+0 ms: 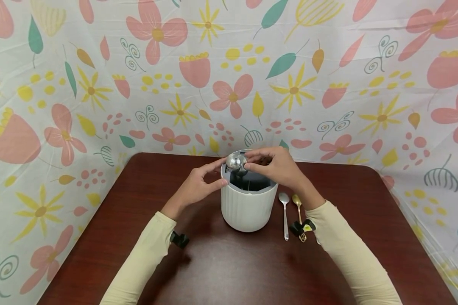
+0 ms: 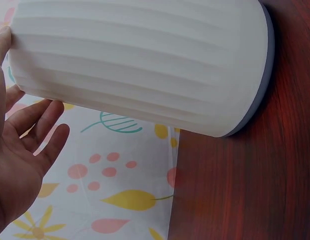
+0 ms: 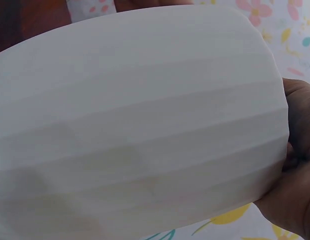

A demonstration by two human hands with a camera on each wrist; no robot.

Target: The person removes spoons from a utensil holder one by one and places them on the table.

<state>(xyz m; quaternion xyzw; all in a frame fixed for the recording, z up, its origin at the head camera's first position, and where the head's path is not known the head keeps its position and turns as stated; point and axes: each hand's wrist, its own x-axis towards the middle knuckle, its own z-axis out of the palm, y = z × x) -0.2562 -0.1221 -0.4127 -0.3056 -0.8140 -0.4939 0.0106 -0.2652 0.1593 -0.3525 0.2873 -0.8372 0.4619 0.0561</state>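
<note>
Your right hand (image 1: 280, 168): fingers bent, thumb and fingers pinching shiny metal piece (image 1: 234, 162) over mouth of white holder (image 1: 247, 212). Your left hand (image 1: 194, 185): loosely open, thumb apart from fingers, fingertips at holder's left side near rim. Holder stands upright on bench (image 1: 213, 275), inside dark. Just right of it, silver spoon (image 1: 284, 199) and gold spoon (image 1: 297, 200) lie side by side; your wrist camera (image 1: 298, 228) covers part of gold one. Behind bench, flowered cloth (image 1: 233, 76).

White floral backdrop (image 1: 233, 123) behind and beside | dark red-brown table (image 1: 229, 275), softly shining
</note>
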